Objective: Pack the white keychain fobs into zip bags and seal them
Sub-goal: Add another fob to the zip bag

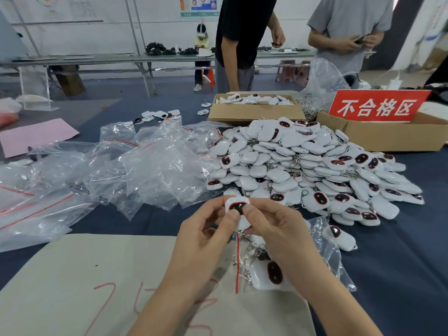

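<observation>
White fobs (312,163) with red-rimmed black windows; clear bags (155,166) with red strips; red sign (377,106), white characters.

Bright, even indoor light fills my view, with soft shadows only. Glare glints off the clear bags (155,166). The wide lens bends the edges; the far background looks slightly soft.

Looks like a workshop: white wall (101,32) at the back with a colourful poster (201,6) up top. Long grey bench (97,58) on metal legs runs along it, someone (200,42) sits at it, couple of stools (287,70) near its right end. Floor (126,89) is dark blue-grey, light's flat and even.
</observation>
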A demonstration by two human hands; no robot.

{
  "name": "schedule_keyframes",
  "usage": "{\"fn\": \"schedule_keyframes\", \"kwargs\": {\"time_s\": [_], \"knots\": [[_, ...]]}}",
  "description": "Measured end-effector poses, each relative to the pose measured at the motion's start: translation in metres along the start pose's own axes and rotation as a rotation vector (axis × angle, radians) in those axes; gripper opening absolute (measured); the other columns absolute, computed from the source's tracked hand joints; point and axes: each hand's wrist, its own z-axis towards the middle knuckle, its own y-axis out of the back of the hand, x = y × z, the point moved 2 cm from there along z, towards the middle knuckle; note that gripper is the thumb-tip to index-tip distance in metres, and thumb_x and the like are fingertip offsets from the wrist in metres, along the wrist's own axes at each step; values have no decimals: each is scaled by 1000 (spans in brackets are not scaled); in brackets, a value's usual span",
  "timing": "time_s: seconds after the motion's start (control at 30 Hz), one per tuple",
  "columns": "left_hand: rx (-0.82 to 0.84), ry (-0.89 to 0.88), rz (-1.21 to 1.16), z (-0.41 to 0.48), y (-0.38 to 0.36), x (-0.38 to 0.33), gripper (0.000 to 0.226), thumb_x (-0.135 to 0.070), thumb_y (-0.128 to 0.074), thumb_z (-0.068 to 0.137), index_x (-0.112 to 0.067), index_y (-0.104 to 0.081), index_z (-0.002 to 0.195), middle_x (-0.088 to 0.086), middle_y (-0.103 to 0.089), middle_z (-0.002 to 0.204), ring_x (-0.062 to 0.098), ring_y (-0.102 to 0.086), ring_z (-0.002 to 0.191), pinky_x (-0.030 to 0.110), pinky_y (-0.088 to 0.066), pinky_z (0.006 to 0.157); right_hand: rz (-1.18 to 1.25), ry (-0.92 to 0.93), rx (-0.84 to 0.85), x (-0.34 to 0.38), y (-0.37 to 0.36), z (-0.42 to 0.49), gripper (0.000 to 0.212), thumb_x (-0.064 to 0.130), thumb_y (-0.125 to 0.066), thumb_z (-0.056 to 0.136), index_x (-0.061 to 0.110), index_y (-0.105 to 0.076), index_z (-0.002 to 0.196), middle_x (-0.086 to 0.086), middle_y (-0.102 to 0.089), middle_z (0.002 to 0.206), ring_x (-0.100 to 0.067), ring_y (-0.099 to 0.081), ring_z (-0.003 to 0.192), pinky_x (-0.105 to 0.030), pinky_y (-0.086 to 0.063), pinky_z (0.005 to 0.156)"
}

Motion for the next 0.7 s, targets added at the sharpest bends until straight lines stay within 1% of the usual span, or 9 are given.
{"fn": "schedule_keyframes", "kwargs": {"time_s": [0.07,0.13,0.17,0.23,0.3,0.4,0.57,0.63,0.7], "knots": [[44,-3,-7,-2,-2,0,25,-29,-64,93,-42,-70,114,1,-73,96,25,-67,88,35,-58,79,-18,1,-6,-1,1,1,13,19,-65,94,25,-77,97,7,-78,90,-6,-73,81,-14,-55,73],[56,-5,-23,-3,-4,-2,30,-24,-63,92,-43,-70,115,2,-73,99,28,-67,92,38,-59,81,-7,3,-5,-1,1,0,13,19,-65,94,23,-77,98,6,-78,91,-8,-74,83,-15,-55,74],[44,-9,-26,-2,-5,-2,31,-22,-64,92,-42,-70,114,1,-73,98,24,-67,89,34,-60,78,6,8,-5,-1,1,0,13,18,-65,94,22,-77,99,5,-78,91,-9,-74,84,-15,-55,73],[2,-5,-46,-1,-5,-2,30,-17,-65,91,-36,-72,113,-4,-73,92,10,-65,79,21,-56,72,39,18,-2,0,0,0,13,16,-65,94,21,-77,99,5,-79,91,-8,-74,83,-14,-55,71],[-29,14,-74,0,-5,0,31,-6,-67,94,-29,-72,114,-6,-72,87,4,-61,75,15,-53,70,52,27,4,0,-1,-1,14,15,-65,94,21,-76,99,5,-79,91,-7,-74,83,-13,-54,69],[-40,40,-97,-1,-6,0,34,2,-65,94,-25,-72,114,-6,-74,89,3,-61,76,15,-53,72,59,38,10,-1,-1,-1,14,14,-65,94,22,-76,97,6,-79,92,-8,-74,84,-13,-55,69],[-38,25,-91,-1,-7,-3,38,2,-65,95,-33,-73,108,-4,-76,93,2,-65,80,14,-53,74,84,47,12,-3,0,0,16,15,-65,94,25,-77,96,4,-79,93,-10,-75,87,-14,-55,70],[-43,24,-102,-1,-8,-4,35,1,-66,94,-30,-72,110,-8,-76,91,0,-67,80,13,-53,73,70,51,9,-5,1,1,17,16,-64,95,26,-77,97,5,-79,94,-10,-74,87,-15,-55,71],[-76,30,-119,0,-9,-5,31,-2,-68,93,-28,-71,109,-10,-76,91,1,-69,81,12,-53,72,48,68,1,-6,2,2,17,17,-64,95,27,-75,104,3,-78,98,-12,-74,91,-18,-57,74]]}}
